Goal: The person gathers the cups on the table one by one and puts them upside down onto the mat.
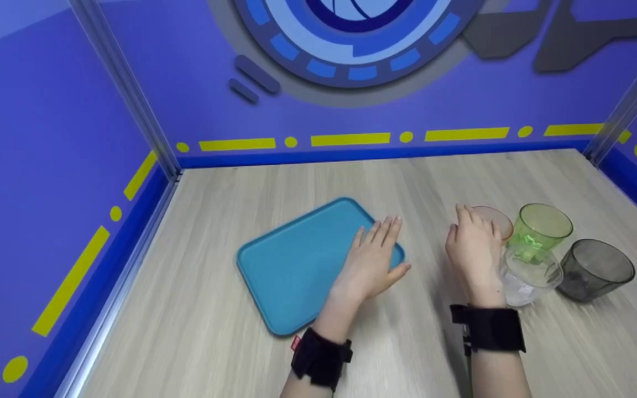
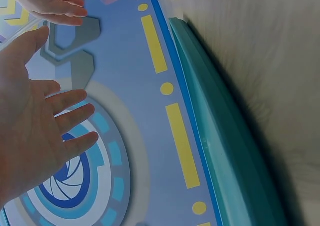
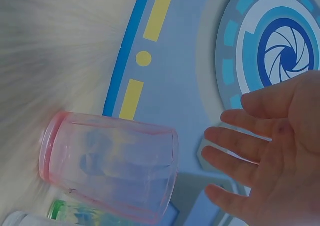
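My left hand hovers over the right side of a blue-green tray, fingers straight and holding nothing. In the left wrist view its palm and spread fingers show apart from the tray's raised edge. My right hand is beside a pink clear cup, which it partly hides in the head view. The right wrist view shows that hand's fingers extended, with a gap to the cup's rim. Close by stand a green cup, a colourless clear cup and a dark grey cup.
The pale wooden table runs back to a blue printed wall. Another wall closes off the left side, with a metal post at the corner. Black straps wrap both wrists.
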Demonstrator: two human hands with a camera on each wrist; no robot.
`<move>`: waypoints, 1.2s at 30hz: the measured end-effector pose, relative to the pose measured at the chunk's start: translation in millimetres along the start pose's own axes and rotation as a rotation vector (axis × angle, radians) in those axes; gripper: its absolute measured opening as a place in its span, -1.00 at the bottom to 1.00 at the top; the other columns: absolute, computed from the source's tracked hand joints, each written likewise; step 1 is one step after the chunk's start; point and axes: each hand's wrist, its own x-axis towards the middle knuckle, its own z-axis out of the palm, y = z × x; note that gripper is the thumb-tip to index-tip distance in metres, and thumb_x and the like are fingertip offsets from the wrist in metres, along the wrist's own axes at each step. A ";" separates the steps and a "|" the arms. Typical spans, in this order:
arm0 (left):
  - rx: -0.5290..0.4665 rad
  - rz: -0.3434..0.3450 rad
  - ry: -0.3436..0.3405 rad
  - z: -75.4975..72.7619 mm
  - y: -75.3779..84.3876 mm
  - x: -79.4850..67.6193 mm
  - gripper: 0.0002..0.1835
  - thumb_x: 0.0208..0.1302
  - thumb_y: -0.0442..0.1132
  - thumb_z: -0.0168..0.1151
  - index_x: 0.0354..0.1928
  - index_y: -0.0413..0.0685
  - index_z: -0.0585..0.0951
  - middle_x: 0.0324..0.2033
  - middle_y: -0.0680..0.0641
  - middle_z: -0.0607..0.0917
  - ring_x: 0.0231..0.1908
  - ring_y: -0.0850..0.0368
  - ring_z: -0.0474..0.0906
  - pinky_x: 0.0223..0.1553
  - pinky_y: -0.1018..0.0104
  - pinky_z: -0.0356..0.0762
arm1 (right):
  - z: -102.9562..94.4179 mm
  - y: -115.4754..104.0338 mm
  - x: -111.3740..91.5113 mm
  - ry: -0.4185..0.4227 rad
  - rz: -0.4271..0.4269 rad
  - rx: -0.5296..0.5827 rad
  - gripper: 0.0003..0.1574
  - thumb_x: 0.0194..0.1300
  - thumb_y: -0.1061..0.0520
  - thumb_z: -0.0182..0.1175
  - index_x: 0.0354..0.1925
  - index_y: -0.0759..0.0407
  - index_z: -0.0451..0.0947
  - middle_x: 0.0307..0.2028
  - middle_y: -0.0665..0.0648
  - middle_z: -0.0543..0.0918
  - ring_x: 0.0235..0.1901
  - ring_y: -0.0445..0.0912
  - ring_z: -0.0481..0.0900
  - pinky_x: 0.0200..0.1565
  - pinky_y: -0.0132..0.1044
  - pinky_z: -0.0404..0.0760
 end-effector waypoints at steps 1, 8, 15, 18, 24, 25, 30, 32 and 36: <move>0.001 0.000 -0.003 0.1 0.2 0.1 -0.17 0.28 0.28 -0.22 0.42 0.08 -0.23 0.41 0.03 -0.04 0.39 0.12 -0.11 0.36 0.11 -0.09 | -0.4 0.6 0.3 -0.009 0.008 -0.002 -0.49 0.22 0.25 -0.06 0.14 0.37 0.34 0.12 0.39 0.41 0.07 0.33 0.34 0.19 0.21 0.09; 0.018 0.011 -0.009 0.9 1.2 0.6 -0.17 0.29 0.29 -0.25 0.42 0.08 -0.23 0.41 0.02 -0.04 0.39 0.13 -0.12 0.36 0.10 -0.08 | -2.0 5.4 1.4 -0.019 0.050 -0.024 -0.48 0.23 0.25 -0.08 0.15 0.40 0.32 0.11 0.41 0.40 0.05 0.34 0.36 0.18 0.22 0.07; 0.005 0.019 -0.042 1.8 3.6 0.7 -0.19 0.30 0.28 -0.25 0.42 0.09 -0.23 0.41 0.03 -0.05 0.39 0.12 -0.11 0.36 0.11 -0.09 | 1.7 11.5 1.7 0.004 0.087 -0.022 -0.55 0.32 0.21 -0.15 0.10 0.41 0.37 0.03 0.43 0.46 -0.01 0.35 0.39 0.17 0.23 0.08; 0.011 0.022 -0.050 2.3 4.9 0.5 -0.19 0.30 0.28 -0.25 0.42 0.08 -0.22 0.41 0.03 -0.06 0.39 0.11 -0.10 0.36 0.11 -0.09 | 1.7 12.4 1.6 -0.006 0.094 -0.020 -0.56 0.31 0.22 -0.12 0.09 0.41 0.37 0.04 0.42 0.46 0.00 0.35 0.39 0.18 0.25 0.07; 0.047 0.035 -0.038 5.2 7.9 1.0 -0.19 0.28 0.29 -0.24 0.43 0.08 -0.18 0.40 0.03 -0.02 0.38 0.11 -0.06 0.35 0.11 -0.06 | 3.9 14.5 0.1 0.016 0.079 -0.032 -0.62 0.28 0.23 -0.10 0.00 0.41 0.41 -0.07 0.42 0.52 -0.12 0.36 0.44 0.14 0.26 0.12; 0.055 0.036 -0.035 5.8 8.4 1.1 -0.19 0.28 0.29 -0.25 0.43 0.08 -0.18 0.40 0.03 -0.01 0.38 0.11 -0.05 0.35 0.11 -0.05 | 4.2 14.8 -0.3 0.017 0.077 -0.034 -0.62 0.27 0.24 -0.10 -0.01 0.41 0.41 -0.09 0.42 0.52 -0.13 0.36 0.45 0.13 0.26 0.12; 0.065 0.039 -0.034 8.0 10.2 1.2 -0.19 0.28 0.30 -0.25 0.43 0.08 -0.18 0.40 0.04 -0.01 0.37 0.11 -0.04 0.35 0.10 -0.03 | 4.5 16.7 -1.2 -0.016 0.081 -0.045 -0.64 0.26 0.25 -0.09 -0.05 0.46 0.42 -0.11 0.45 0.52 -0.13 0.37 0.45 0.12 0.26 0.15; 0.061 0.041 -0.037 8.0 10.9 1.1 -0.19 0.28 0.30 -0.25 0.43 0.08 -0.17 0.40 0.04 -0.01 0.38 0.11 -0.04 0.34 0.09 -0.03 | 5.0 17.3 -1.2 -0.022 0.080 -0.054 -0.66 0.25 0.25 -0.08 -0.12 0.48 0.44 -0.17 0.47 0.53 -0.17 0.38 0.45 0.09 0.25 0.18; 0.060 0.045 -0.040 7.7 12.0 0.8 -0.20 0.28 0.29 -0.25 0.43 0.07 -0.14 0.40 0.04 -0.01 0.38 0.12 -0.05 0.34 0.09 -0.02 | 7.4 18.5 -1.8 -0.007 0.070 -0.066 -0.70 0.25 0.25 -0.07 -0.23 0.50 0.46 -0.28 0.48 0.55 -0.26 0.39 0.48 0.02 0.24 0.24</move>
